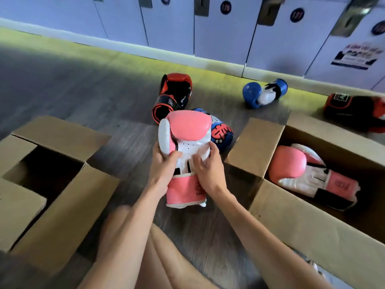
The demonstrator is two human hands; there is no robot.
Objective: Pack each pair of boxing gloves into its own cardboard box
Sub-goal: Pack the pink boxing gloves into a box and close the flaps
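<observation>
I hold a pink and white boxing glove [187,132] upright over the floor between two boxes. My left hand [164,165] grips its left side near the wrist, and my right hand [208,165] grips its right side, fingers curled onto the white palm. The matching pink glove [295,165] lies inside the open cardboard box [256,147] on the right. Another open cardboard box [68,195] stands on the left; its dark inside shows no glove. A blue patterned glove [221,132] lies just behind the held one.
On the floor beyond lie a red and black glove [175,94], a blue and white glove [262,93] and another red and black glove [354,111] at far right. A row of lockers [218,38] lines the back. My bare legs [158,257] are below.
</observation>
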